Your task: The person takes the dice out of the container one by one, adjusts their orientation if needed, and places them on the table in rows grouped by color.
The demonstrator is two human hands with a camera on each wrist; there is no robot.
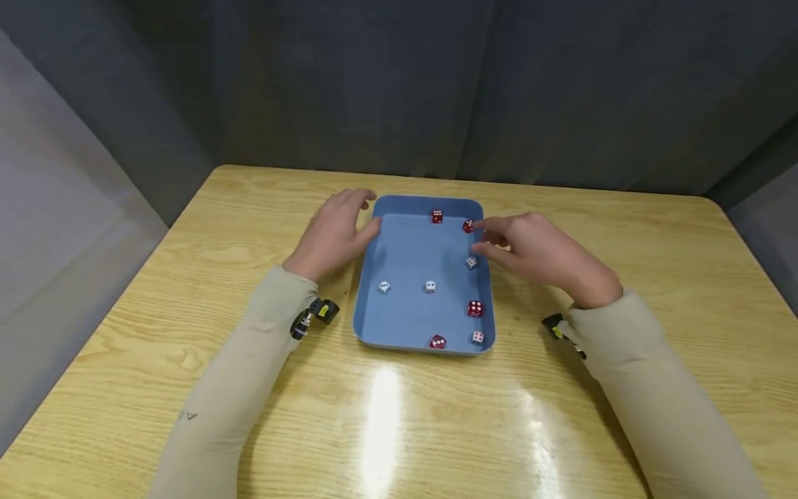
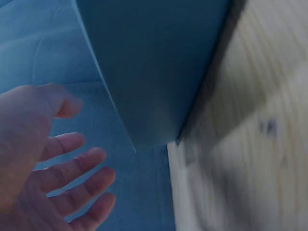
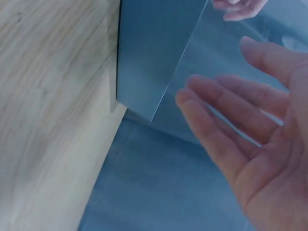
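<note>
A blue tray lies on the wooden table, with several red and white dice scattered in it. My left hand rests at the tray's far left corner with its thumb against the left rim and its fingers relaxed, holding nothing. My right hand hovers over the right rim. Its index fingertip is right beside a red die and its thumb is just above a white die. In the right wrist view its fingers are spread with nothing in them. Another red die sits by the far wall.
Two white dice lie mid-tray. Near the front right corner lie two red dice and a white one. Dark curtains close off the back and sides. Bare wood surrounds the tray.
</note>
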